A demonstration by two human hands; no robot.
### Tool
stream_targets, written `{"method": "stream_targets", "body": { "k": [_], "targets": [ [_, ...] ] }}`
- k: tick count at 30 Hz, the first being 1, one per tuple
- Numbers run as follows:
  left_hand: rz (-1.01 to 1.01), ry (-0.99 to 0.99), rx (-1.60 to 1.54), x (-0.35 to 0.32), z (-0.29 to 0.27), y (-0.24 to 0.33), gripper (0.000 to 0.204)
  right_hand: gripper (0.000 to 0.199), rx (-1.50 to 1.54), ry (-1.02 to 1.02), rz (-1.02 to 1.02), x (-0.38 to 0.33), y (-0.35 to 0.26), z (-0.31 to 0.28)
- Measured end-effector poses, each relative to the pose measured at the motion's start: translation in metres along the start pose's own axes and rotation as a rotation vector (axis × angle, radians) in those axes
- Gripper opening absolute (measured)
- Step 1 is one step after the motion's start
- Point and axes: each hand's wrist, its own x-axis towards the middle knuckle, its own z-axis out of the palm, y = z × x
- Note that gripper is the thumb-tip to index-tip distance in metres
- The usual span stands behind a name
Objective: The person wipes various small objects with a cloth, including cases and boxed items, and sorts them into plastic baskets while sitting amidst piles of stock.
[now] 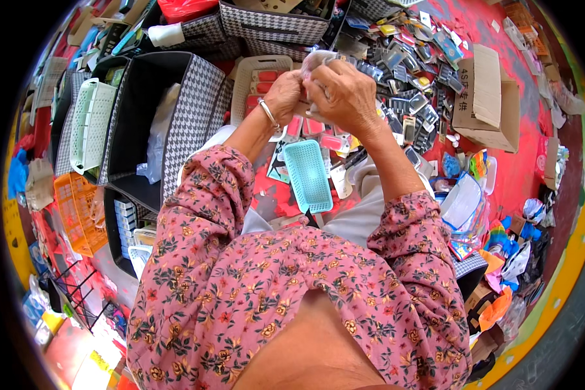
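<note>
My left hand (284, 96), with a bangle at its wrist, is closed close beside my right hand (346, 93). Both pinch a crumpled, translucent plastic bag (318, 60), which rises above the fingers; what it contains I cannot make out. Under my hands is a cream basket (240, 83) with red-and-white packages in it. More red-and-white packages (333, 142) lie just below my right hand. A turquoise plastic basket (307, 177) with a perforated bottom sits between my knees.
Houndstooth storage boxes (198, 97) stand to the left, one holding a pale green basket (92, 127). An orange crate (78, 214) is beside them. A heap of small packaged goods (409, 84) spreads at the far right, next to an open cardboard box (484, 104).
</note>
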Motion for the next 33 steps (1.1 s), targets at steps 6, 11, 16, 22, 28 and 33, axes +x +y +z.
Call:
{"method": "stream_targets", "body": {
  "k": [6, 11, 16, 22, 28, 33],
  "targets": [
    [0.173, 0.020, 0.130, 0.002, -0.004, -0.003, 0.021, 0.023, -0.375, 0.085, 0.572, -0.004, 0.076, -0.022],
    [0.334, 0.109, 0.559, 0.019, -0.031, -0.018, 0.021, 0.026, 0.086, 0.041, 0.490, 0.005, 0.039, -0.015],
    [0.345, 0.278, 0.260, 0.017, -0.032, 0.009, 0.020, 0.029, -0.356, -0.531, 0.574, -0.015, 0.074, -0.013],
    [0.384, 0.481, 0.338, 0.019, -0.061, 0.015, 0.021, 0.031, -0.169, -0.257, 0.589, -0.010, 0.048, 0.002],
    [0.421, 0.431, 1.129, 0.008, -0.020, -0.032, 0.024, 0.025, -0.105, -0.177, 0.230, -0.001, 0.003, 0.014],
    [0.304, 0.537, 0.873, 0.007, -0.050, -0.033, 0.022, 0.031, -0.405, -0.525, 0.590, -0.023, 0.056, 0.026]
  ]
}}
